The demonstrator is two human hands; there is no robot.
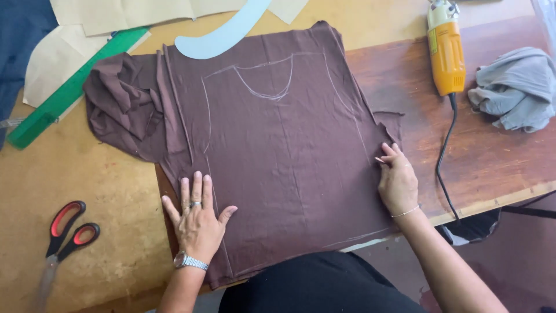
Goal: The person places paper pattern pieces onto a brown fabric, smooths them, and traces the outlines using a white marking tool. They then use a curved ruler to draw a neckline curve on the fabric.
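Observation:
A brown fabric (278,145) lies spread on the table, with pale chalk lines of a neckline and side seams drawn on it. My left hand (197,217) rests flat on its lower left part, fingers spread, with a ring and a metal wristwatch. My right hand (397,179) sits at the fabric's right edge, fingertips bent onto the cloth near the chalk line; whether it pinches the edge is unclear. The fabric's left end is bunched in folds (124,101).
Red-handled scissors (66,232) lie at lower left. A green ruler (75,87) and beige paper patterns (116,17) are upper left, with a pale blue curve template (223,32) at the top. An orange electric cutter (445,49) with black cord and a grey cloth (518,87) lie at right.

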